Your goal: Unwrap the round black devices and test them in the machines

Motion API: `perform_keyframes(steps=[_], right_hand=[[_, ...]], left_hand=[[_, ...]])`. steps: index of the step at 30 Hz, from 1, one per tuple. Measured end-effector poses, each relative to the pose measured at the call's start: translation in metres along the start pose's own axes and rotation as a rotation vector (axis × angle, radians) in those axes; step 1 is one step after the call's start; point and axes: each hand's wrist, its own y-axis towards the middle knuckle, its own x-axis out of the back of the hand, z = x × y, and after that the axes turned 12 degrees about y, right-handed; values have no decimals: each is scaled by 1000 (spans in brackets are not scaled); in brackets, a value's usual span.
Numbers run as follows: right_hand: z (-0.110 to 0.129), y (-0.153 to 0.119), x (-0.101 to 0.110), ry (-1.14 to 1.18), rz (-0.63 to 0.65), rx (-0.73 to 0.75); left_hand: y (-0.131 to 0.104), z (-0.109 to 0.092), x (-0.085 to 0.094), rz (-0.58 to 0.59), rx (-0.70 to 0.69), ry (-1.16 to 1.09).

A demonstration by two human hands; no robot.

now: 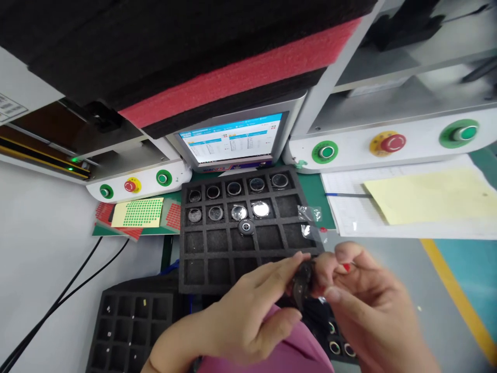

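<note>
My left hand (252, 305) holds a black watch-like piece (303, 282) with a curved band, its fingers along the far side and the thumb lower down. Close against it on the right, my right hand (365, 295) has curled fingers, with a small red tab (347, 267) showing between them. What the tab belongs to is hidden. Just beyond both hands lies a black foam tray (221, 246) with round watch cases in its two back rows. One watch case (246, 227) rests back side up across the cell dividers, its sensor showing.
Crumpled clear film (310, 220) lies on the tray's right edge. Behind stands a monitor (236, 140), between machine panels with green buttons (327, 152) and red stop knobs (393, 141). Papers (427, 197) lie right, sticker sheets (140, 212) left. Another foam tray (132, 331) sits lower left.
</note>
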Motion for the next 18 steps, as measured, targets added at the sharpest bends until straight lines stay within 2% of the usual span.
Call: perform_keyframes(steps=[2, 9, 14, 18], right_hand=[[3, 2, 1, 16, 19, -51], [4, 1, -4, 156, 34, -161], [4, -4, -1, 246, 53, -254], [7, -6, 4, 159, 87, -303]], left_hand=[[1, 3, 3, 11, 35, -81], [-1, 9, -10, -146, 155, -350], [1, 7, -8, -167, 120, -214], [4, 5, -5, -178, 46, -68]])
